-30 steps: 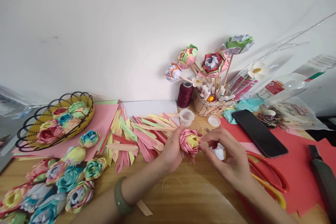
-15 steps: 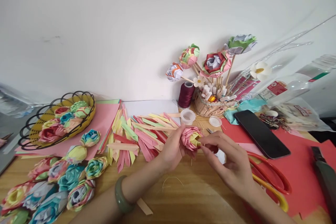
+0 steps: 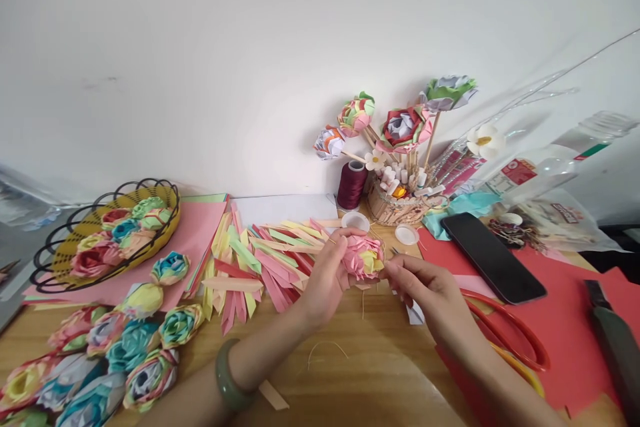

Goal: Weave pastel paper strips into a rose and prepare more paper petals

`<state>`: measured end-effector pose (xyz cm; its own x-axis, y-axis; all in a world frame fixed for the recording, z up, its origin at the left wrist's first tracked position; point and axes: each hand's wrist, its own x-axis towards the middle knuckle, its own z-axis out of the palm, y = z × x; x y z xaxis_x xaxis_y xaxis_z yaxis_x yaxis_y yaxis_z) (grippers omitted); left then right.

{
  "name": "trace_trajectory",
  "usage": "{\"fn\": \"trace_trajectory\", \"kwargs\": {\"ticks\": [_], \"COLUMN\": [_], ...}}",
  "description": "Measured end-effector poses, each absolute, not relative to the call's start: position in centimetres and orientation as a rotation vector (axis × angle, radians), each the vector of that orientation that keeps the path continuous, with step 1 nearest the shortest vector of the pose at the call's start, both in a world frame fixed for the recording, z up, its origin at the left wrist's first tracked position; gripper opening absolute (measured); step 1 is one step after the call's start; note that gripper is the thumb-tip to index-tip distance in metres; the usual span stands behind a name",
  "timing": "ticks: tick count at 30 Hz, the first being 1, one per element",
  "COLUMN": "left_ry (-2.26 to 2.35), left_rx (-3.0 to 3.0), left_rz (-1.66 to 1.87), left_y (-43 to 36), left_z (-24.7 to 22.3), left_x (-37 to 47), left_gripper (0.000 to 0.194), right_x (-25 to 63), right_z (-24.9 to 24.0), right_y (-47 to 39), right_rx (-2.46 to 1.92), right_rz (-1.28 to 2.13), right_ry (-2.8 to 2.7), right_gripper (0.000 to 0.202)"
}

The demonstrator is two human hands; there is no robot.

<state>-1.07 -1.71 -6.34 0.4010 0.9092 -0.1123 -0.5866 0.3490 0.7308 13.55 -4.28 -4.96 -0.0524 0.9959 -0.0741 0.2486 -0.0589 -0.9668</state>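
Note:
My left hand (image 3: 325, 280) grips a pink folded-paper flower (image 3: 363, 257) with a yellow centre, holding it just above the wooden table (image 3: 350, 373). My right hand (image 3: 425, 293) is at the flower's right side, fingertips pinched against its lower edge; a thin pale thread hangs below the flower. A green bangle (image 3: 227, 377) is on my left wrist. Behind the hands lies a fan of folded paper strips (image 3: 265, 257) in pink, yellow and green.
Several finished paper flowers (image 3: 115, 347) lie at the left, more in a wire basket (image 3: 105, 230). A basket of flowers on sticks (image 3: 400, 200), a maroon thread spool (image 3: 351, 185), a black phone (image 3: 493, 257), red paper (image 3: 565, 320) and red-handled scissors (image 3: 510, 340) are on the right.
The flower has been turned in my left hand, its centre now facing right. My right hand has closed its fingers and moved in to pinch at the flower's lower right edge.

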Motion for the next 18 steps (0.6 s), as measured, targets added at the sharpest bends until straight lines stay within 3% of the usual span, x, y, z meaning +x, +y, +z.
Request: {"fn": "trace_trajectory", "kwargs": {"ticks": [18], "left_ry": [0.648], "left_rx": [1.105], "left_rz": [1.156], "left_y": [-1.87], "left_z": [-7.05], "left_x": [-1.33], "left_gripper": [0.022], "right_x": [13.62], "right_z": [-5.05], "right_y": [-3.96], "right_rx": [-1.402], "right_rz": [1.468], "right_ry": [-0.983], "right_gripper": [0.024]}}
